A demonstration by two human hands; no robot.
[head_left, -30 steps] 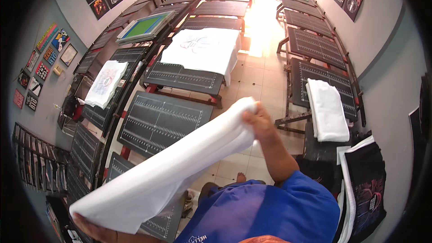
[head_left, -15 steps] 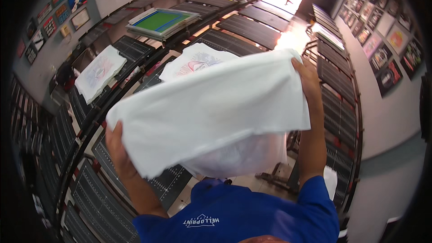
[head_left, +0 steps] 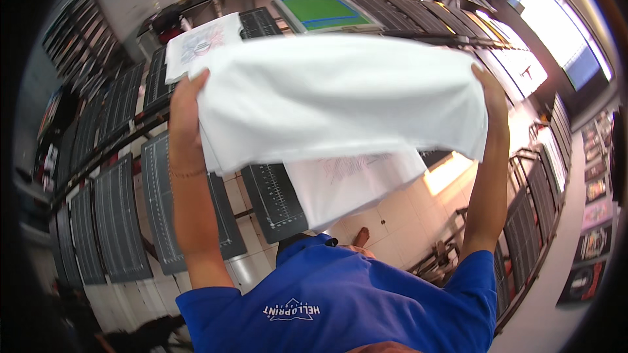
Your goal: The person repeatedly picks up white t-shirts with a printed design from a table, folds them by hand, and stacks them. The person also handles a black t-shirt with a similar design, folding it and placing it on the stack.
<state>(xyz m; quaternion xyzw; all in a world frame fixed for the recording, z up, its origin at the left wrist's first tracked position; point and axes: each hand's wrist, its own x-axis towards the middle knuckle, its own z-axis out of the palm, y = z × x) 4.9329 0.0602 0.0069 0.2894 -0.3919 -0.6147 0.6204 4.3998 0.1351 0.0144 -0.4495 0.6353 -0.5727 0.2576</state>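
Observation:
A broad white piece of fabric [head_left: 340, 101] is stretched between my two hands, sagging in soft folds across the middle. My left hand [head_left: 188, 114] grips its left edge, thumb on top. At the opposite end, my right hand [head_left: 492, 95] is closed on the upper right corner. Below the fabric shows white cloth with a faint line print [head_left: 353, 186]; whether it belongs to the held piece I cannot tell. Another printed white fabric piece [head_left: 206, 42] lies on a board beyond my left hand. The held fabric hides the boards behind it.
Dark ruled printing boards [head_left: 118, 222] stand in long rows on metal frames. A screen frame with a green mesh [head_left: 320, 12] rests on the far row. Tiled floor [head_left: 386, 235] shows in front of me, and metal supports [head_left: 438, 248] stand at the right.
My view has swung left. Both hands still hold the white fabric, now more level, with its left end raised. More of the printed cloth below it shows.

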